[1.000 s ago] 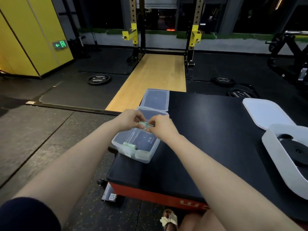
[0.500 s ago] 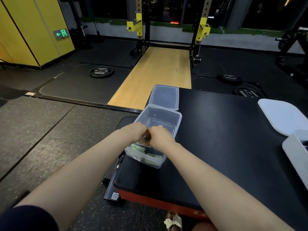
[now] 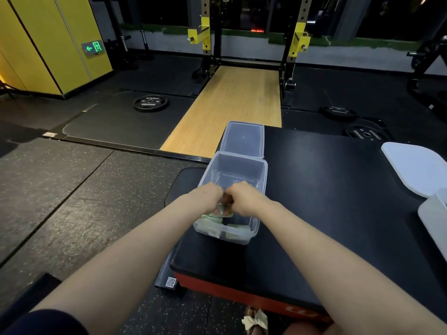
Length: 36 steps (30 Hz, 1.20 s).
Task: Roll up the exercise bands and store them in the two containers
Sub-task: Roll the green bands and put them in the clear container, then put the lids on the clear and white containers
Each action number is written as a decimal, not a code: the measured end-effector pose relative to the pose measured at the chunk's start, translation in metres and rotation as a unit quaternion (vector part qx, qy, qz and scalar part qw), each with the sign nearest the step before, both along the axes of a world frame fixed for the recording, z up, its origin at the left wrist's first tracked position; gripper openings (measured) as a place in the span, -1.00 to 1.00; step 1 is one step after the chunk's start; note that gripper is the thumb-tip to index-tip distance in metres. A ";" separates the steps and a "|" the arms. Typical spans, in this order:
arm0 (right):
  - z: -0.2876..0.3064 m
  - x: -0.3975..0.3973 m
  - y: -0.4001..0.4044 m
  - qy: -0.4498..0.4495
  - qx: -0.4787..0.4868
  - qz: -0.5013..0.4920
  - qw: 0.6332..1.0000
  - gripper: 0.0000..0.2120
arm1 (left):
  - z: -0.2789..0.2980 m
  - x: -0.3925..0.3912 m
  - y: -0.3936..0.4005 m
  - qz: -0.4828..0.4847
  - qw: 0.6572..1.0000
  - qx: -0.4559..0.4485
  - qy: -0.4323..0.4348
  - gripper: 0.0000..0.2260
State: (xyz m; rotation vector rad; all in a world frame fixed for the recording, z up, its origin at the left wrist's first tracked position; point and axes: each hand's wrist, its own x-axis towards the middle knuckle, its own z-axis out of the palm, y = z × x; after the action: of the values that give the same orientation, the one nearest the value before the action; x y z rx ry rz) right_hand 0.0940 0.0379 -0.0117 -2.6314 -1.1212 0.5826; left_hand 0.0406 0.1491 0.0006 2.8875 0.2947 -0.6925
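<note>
Forearms reach out bare from a dark sleeve (image 3: 41, 322) toward the clear plastic container (image 3: 256, 228) at the near corner of the padded black platform (image 3: 326, 213). Over its near end, left hand (image 3: 208, 198) and right hand (image 3: 246, 199) meet knuckle to knuckle, both pinching 1 small pale green band (image 3: 221, 210) just above other rolled bands (image 3: 208, 220) lying on the bottom. My worry: that stretchy strip could spring open once let go, or a nudge could slide the light, thin-walled tub off the edge so close by. Beyond it lies its flat clear lid (image 3: 243, 139). Far right sit a smooth white lid (image 3: 416, 168) and the rim of a white container (image 3: 435, 221).
</note>
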 end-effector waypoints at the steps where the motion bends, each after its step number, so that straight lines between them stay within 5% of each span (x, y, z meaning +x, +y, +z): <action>1: 0.001 0.001 -0.001 0.001 -0.003 0.003 1.000 -0.89 | 0.001 0.001 -0.002 0.000 1.000 0.000 0.004 -0.85; 11: 0.005 -0.007 0.006 -0.029 -0.008 -0.017 0.999 -0.96 | 0.009 0.011 -0.007 0.010 1.000 0.004 0.017 -0.75; 16: 0.007 -0.010 0.002 -0.029 -0.032 -0.001 0.999 -0.90 | 0.010 0.013 -0.009 -0.005 0.999 0.024 0.047 -0.93; 21: 0.011 0.001 0.000 -0.042 -0.061 0.029 0.997 -0.70 | 0.013 0.016 -0.004 -0.038 0.995 0.053 0.071 -0.60; 24: 0.026 0.013 -0.004 -0.043 -0.028 0.015 0.999 -0.56 | 0.025 0.023 0.002 -0.048 0.998 0.044 0.001 -0.57; 30: 0.048 0.055 -0.023 -0.032 0.165 -0.130 0.977 -0.67 | 0.050 0.052 0.025 0.080 0.972 -0.115 -0.190 -0.67; 36: 0.038 0.103 -0.026 0.011 0.229 -0.259 0.938 -0.63 | 0.040 0.098 0.036 0.170 0.934 -0.201 -0.241 -0.65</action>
State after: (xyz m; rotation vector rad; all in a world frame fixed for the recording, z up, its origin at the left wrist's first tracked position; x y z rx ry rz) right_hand 0.1967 0.0115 0.0268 -2.3454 -0.4377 0.2067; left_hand 0.1389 0.1848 0.0402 2.4179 0.4979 0.0249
